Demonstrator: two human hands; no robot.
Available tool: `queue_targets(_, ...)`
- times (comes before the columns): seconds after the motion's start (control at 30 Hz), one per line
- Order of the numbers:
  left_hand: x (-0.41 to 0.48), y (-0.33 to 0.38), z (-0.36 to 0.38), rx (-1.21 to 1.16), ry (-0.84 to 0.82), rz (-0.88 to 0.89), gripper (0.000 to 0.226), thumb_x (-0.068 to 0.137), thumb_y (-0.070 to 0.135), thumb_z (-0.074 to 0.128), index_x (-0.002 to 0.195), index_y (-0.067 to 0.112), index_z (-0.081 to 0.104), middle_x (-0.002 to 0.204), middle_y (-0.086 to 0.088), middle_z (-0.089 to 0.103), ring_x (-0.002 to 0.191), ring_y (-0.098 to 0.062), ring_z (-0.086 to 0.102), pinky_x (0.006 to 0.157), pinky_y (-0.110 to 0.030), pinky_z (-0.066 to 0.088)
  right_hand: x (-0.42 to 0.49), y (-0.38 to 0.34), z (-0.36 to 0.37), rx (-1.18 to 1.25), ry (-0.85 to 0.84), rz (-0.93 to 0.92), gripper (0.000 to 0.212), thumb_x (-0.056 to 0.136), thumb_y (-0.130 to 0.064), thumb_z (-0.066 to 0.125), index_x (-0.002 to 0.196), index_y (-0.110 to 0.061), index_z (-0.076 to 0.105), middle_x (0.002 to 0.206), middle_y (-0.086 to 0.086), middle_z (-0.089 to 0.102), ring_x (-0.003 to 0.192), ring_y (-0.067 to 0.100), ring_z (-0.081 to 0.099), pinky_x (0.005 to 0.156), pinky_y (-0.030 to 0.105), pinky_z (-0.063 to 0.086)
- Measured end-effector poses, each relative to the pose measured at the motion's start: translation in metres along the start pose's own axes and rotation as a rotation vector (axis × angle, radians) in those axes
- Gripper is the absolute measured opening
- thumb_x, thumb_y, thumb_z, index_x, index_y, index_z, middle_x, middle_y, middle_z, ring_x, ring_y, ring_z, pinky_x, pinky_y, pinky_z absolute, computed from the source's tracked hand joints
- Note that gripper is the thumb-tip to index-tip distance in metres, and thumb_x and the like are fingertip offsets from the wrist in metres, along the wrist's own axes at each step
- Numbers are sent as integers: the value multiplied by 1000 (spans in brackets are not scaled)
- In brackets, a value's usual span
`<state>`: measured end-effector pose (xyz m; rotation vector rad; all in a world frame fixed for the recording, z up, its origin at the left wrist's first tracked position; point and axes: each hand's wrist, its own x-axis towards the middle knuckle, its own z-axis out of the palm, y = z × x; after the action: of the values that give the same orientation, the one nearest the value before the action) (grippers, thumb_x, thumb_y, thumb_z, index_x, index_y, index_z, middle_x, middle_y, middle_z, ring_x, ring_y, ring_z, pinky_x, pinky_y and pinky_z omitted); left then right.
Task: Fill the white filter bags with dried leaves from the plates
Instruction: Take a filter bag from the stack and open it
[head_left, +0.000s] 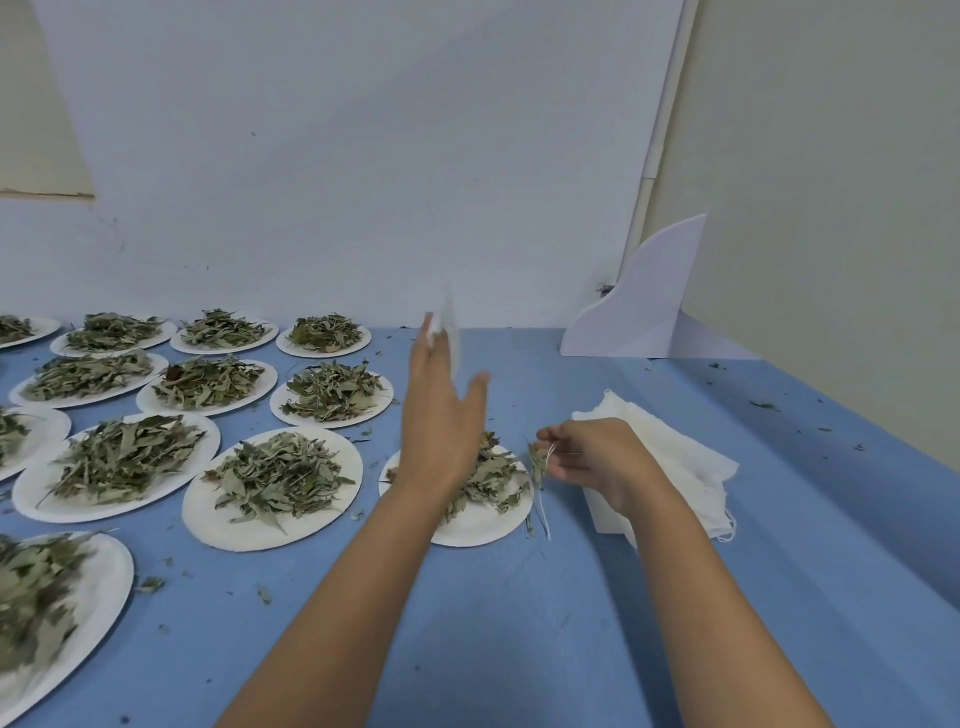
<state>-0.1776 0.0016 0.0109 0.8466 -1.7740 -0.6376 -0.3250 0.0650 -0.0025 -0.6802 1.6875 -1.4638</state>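
Observation:
My left hand (441, 415) is raised above the blue table, fingers straight and thumb spread. A blurred white filter bag (451, 325) is at its fingertips; whether the fingers grip it is unclear. My right hand (592, 457) pinches a small bunch of dried leaves (537, 462) together with a white string that hangs down from it. Just left of that bunch is a white plate (478, 530) of dried leaves, partly hidden by my left wrist. A pile of flat white filter bags (691, 457) lies under and behind my right hand.
Several more white plates heaped with dried leaves (280, 478) cover the left half of the blue table (519, 623). A white curved board (644, 306) stands at the back right against the wall. Leaf crumbs are scattered over the cloth.

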Motion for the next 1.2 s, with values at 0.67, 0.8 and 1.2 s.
queue_targets(0.67, -10, -12, 30, 72, -306, 118, 73, 83, 13, 68, 144, 26, 32, 152, 32, 0, 60, -8, 53, 67, -26, 43, -2, 0, 4, 251, -80, -18, 19, 92, 5, 46, 98, 10, 63, 81, 18, 68, 70, 21, 67, 64, 23, 59)
queue_targets(0.8, -1, -15, 12, 19, -203, 82, 84, 80, 13, 73, 147, 30, 26, 146, 39, 3, 62, -7, 56, 66, -13, 43, 2, 4, 5, 0, 59, -76, 18, 88, 11, 48, 97, 11, 64, 80, 17, 65, 65, 21, 64, 59, 23, 58)
queue_targets(1.2, -9, -38, -17, 213, -267, -57, 79, 83, 10, 63, 150, 19, 21, 158, 13, 10, 129, -15, 41, 95, -34, 45, 5, 18, 20, -1126, 251, -412, 36, 95, -12, 39, 125, -18, 58, 110, 7, 68, 103, 27, 59, 74, 30, 40)
